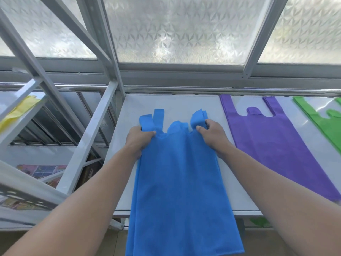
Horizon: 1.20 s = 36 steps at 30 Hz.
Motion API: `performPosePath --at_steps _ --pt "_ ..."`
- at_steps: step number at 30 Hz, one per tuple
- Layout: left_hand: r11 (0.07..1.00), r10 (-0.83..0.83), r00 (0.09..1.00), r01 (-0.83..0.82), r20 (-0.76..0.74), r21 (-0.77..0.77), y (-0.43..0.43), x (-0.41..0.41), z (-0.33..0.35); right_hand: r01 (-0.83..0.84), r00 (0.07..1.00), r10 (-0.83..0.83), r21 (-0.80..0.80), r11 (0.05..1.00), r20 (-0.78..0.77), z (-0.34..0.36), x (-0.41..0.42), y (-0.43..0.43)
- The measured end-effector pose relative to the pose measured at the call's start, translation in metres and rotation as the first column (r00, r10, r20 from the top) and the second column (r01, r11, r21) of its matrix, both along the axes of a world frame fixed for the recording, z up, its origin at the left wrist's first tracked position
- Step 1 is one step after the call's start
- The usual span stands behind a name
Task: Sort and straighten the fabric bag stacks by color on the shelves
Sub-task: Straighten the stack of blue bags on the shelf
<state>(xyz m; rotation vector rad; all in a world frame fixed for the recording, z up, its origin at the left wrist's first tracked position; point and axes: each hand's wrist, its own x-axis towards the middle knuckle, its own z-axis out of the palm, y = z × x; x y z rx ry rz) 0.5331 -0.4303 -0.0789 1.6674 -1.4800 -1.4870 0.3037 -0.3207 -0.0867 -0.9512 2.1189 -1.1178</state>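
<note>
Straightening looks to be the step in hand in the head view. The blue bag stack [177, 172] lies on the white shelf [184, 102], left of the purple bag stack [273, 141], with the green bag stack [321, 122] farther right. Its handles point far and its bottom end droops over the shelf's near edge. The left hand [137, 140] has its grip closed on the stack's left shoulder, just below the left handles, thumb on top and fingers tucked under the edge. The right hand [212, 134] has its grip pinched on the base of the right handles, thumb across the fabric and fingers curled behind. The left handles are splayed apart and the right ones crumpled, so the layers seem not yet squared. The next move probably calls for sliding the stack farther onto the shelf, evening the handles and laying them flat, in line with the purple stack.
</note>
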Motion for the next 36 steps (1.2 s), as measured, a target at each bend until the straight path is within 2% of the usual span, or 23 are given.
performPosePath --at_steps 2,4,6,8,10,12,14,21,27,30,33,36 --pt "0.997 -0.046 0.987 0.036 -0.155 -0.067 0.004 0.0 0.008 0.015 1.0 -0.014 -0.086 0.996 0.016 0.009 -0.001 0.003" --pt "0.985 -0.165 0.916 0.139 -0.366 -0.098 0.001 0.002 0.017 0.05 0.998 -0.043 -0.165 0.985 0.044 0.019 -0.004 0.005" --pt "0.968 -0.249 0.848 0.219 -0.467 -0.12 -0.006 0.001 0.019 0.091 0.995 -0.08 -0.204 0.975 0.06 0.022 -0.011 0.004" --pt "0.952 -0.307 0.867 0.274 -0.393 -0.138 -0.012 -0.006 0.014 0.126 0.991 -0.117 -0.162 0.979 0.061 0.015 -0.02 0.002" --pt "0.932 -0.359 0.912 0.337 -0.199 -0.136 -0.013 -0.015 0.005 0.157 0.986 -0.154 -0.042 0.987 0.066 0.001 -0.027 0.002" --pt "0.941 -0.313 0.95 0.307 -0.02 -0.14 -0.013 -0.022 -0.004 0.188 0.98 -0.189 0.027 0.982 0.063 -0.011 -0.032 0.004" --pt "0.956 -0.232 0.971 0.238 0.053 -0.169 -0.015 -0.025 -0.01 0.199 0.979 -0.2 0.022 0.98 0.043 -0.018 -0.035 0.003" --pt "0.97 -0.189 0.98 0.197 0.064 -0.141 -0.034 -0.027 -0.015 0.204 0.979 -0.203 0.028 0.979 -0.037 -0.021 -0.039 -0.002" --pt "0.898 -0.201 0.964 0.252 0.173 -0.36 -0.025 -0.043 -0.014 0.22 0.972 -0.216 0.03 0.975 -0.097 -0.016 -0.041 -0.013" --pt "0.896 -0.138 0.981 0.183 0.139 -0.405 -0.022 -0.039 -0.019 0.237 0.968 -0.236 0.005 0.971 -0.087 -0.006 -0.035 -0.008" --pt "0.901 -0.067 0.992 0.108 0.111 -0.421 -0.008 -0.024 -0.029 0.151 0.969 -0.149 -0.007 0.989 -0.195 0.006 -0.017 0.02" --pt "0.911 -0.03 0.995 0.068 0.099 -0.407 0.035 0.005 -0.033 0.059 0.968 -0.04 0.069 0.996 -0.246 0.005 0.01 0.071"
